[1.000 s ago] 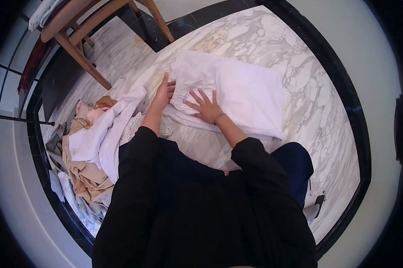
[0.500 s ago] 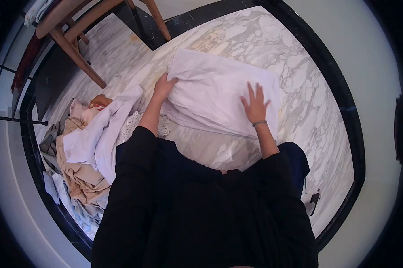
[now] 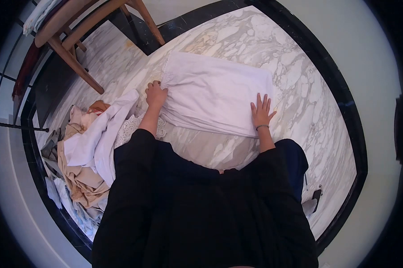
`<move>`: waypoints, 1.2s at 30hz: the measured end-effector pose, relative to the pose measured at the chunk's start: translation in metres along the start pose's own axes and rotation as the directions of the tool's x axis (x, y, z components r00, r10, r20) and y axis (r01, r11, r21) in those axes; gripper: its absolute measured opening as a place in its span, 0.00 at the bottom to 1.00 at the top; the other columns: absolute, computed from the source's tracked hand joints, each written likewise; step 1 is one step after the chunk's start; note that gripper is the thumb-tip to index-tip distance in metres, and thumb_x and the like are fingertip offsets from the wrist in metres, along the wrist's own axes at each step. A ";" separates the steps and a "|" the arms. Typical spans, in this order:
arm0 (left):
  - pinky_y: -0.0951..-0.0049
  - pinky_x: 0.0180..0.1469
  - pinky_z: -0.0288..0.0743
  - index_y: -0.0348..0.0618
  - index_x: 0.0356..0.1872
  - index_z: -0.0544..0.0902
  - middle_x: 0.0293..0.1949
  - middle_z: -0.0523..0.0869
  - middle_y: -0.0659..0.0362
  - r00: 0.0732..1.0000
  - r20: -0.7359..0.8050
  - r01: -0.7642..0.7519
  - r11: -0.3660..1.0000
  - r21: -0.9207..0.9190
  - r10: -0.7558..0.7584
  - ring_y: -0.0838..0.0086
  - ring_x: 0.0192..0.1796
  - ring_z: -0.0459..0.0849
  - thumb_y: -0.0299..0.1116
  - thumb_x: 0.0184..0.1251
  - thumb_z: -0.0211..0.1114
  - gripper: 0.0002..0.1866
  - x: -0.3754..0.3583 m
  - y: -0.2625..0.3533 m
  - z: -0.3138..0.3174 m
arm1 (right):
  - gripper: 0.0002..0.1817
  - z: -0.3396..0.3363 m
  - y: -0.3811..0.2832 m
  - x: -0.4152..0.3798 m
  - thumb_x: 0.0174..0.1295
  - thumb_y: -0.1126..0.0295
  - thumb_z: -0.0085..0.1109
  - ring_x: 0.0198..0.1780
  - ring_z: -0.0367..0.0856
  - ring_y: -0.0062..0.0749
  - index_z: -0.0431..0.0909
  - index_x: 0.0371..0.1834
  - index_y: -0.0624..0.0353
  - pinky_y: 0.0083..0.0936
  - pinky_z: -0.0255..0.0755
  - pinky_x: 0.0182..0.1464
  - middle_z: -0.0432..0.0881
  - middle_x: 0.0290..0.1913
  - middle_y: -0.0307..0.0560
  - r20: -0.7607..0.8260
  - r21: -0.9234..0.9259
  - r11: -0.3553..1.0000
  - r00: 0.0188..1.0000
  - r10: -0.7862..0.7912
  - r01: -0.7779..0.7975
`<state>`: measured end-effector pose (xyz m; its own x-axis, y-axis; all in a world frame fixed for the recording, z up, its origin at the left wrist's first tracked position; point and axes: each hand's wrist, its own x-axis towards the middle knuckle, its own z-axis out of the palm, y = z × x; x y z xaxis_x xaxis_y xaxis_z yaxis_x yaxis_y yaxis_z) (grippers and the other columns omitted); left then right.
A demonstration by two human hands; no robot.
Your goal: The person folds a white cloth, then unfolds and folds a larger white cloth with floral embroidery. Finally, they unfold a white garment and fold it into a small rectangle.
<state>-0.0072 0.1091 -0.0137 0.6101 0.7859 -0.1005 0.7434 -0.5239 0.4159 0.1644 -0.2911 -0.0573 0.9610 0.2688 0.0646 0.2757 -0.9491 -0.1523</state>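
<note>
A white cloth, folded into a rough rectangle with gathers along its left end, lies on the marble floor in front of me. My left hand is at the cloth's left edge, its fingers curled and pressed against the gathered end. At the cloth's lower right edge, my right hand lies flat with its fingers spread, wearing a thin band at the wrist. A few creases run from the gathers across the cloth.
To the left is a heap of clothes with white, beige and grey pieces, and white lace beside my left forearm. A wooden chair stands at the upper left. A dark object lies right of my knee.
My right hand has moved down and right to the cloth's edge. My left hand has shifted slightly left and down, and the cloth looks smoother and flatter.
</note>
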 end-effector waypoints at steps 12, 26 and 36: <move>0.60 0.58 0.73 0.39 0.60 0.70 0.56 0.79 0.40 0.963 0.253 -0.030 0.971 -0.238 0.091 0.51 0.58 0.80 0.44 0.55 0.70 0.34 0.012 -0.008 0.017 | 0.39 -0.006 0.101 0.014 0.50 0.60 0.71 0.49 0.82 0.48 0.66 0.65 0.62 0.42 0.77 0.52 0.81 0.51 0.58 0.414 0.584 0.632 0.857 0.307 -0.509; 0.46 0.50 0.78 0.47 0.68 0.63 0.66 0.70 0.49 0.697 0.686 0.288 0.796 -0.533 0.207 0.57 0.57 0.78 0.37 0.68 0.64 0.30 -0.005 0.021 0.014 | 0.28 -0.167 -0.118 0.036 0.53 0.67 0.71 0.37 0.84 0.30 0.73 0.53 0.69 0.25 0.79 0.40 0.84 0.42 0.49 0.367 0.930 0.141 0.886 -0.284 -0.340; 0.53 0.50 0.75 0.32 0.64 0.69 0.53 0.79 0.43 0.742 0.669 0.402 0.761 -0.508 0.054 0.58 0.48 0.80 0.78 0.62 0.39 0.53 0.003 0.016 0.019 | 0.43 -0.067 -0.248 -0.035 0.56 0.60 0.69 0.36 0.82 0.30 0.58 0.74 0.56 0.26 0.78 0.38 0.83 0.45 0.49 0.600 0.756 0.616 0.608 -0.519 -0.220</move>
<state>0.0122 0.0968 -0.0247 0.6762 0.3347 -0.6563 0.6722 0.0844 0.7356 0.0614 -0.0757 0.0440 0.4537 0.7548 -0.4737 -0.0262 -0.5200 -0.8537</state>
